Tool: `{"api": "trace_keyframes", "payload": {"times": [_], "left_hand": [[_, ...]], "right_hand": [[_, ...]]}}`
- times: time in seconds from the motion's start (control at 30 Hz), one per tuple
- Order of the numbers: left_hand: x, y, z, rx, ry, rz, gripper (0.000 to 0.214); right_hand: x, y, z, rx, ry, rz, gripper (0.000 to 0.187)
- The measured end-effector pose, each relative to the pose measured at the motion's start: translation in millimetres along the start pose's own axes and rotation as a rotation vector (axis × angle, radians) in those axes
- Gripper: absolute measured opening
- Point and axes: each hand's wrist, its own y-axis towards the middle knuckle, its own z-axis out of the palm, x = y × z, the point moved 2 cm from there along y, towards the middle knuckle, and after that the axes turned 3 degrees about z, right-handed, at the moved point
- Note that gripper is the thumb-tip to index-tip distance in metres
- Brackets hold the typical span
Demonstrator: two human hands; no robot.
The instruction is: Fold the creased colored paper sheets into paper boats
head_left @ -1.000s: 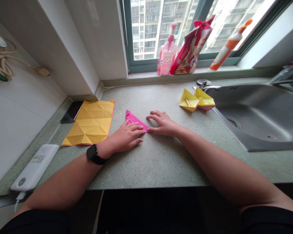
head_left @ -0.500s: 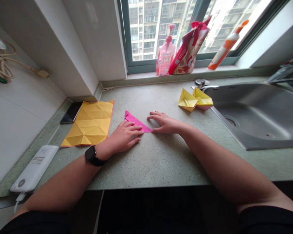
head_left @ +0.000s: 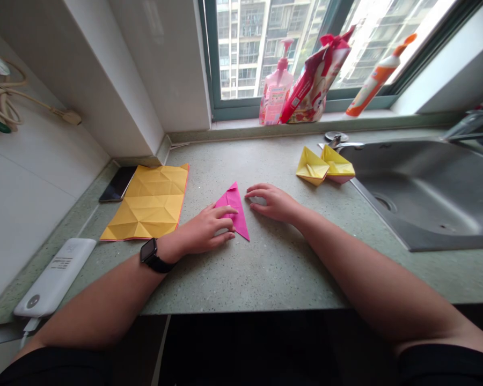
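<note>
From my remote station I see a speckled green stone countertop [head_left: 273,279] running to a window with a dark green frame [head_left: 229,111] and a pale sill [head_left: 241,125]. Tall apartment blocks [head_left: 241,48] fill the glass, with bright daylight at far right. A white tiled wall [head_left: 28,187] and plastered column [head_left: 161,64] stand left; a stainless steel sink [head_left: 426,198] sits right.

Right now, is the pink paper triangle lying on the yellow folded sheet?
No, the pink paper triangle sits on the speckled countertop, apart from the yellow sheet.
</note>
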Motion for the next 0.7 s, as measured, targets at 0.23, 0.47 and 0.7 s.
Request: {"api": "trace_keyframes", "payload": {"times": [0.23,0.47,0.7], "left_hand": [[11,-2,-2.5,-0.22,0.075,-0.103,0.013],[17,0,1.1,-0.23,0.099,-0.237,0.028],[14,3,8.3,-0.185,0.075,-0.258,0.049]], "right_hand": [[6,0,-4,-0.057,0.054,0.014,0.031],[9,3,-1,-0.083,0.495,0.194,0.029],[25,1,5,0.023,1.038,0.301,0.02]]}}
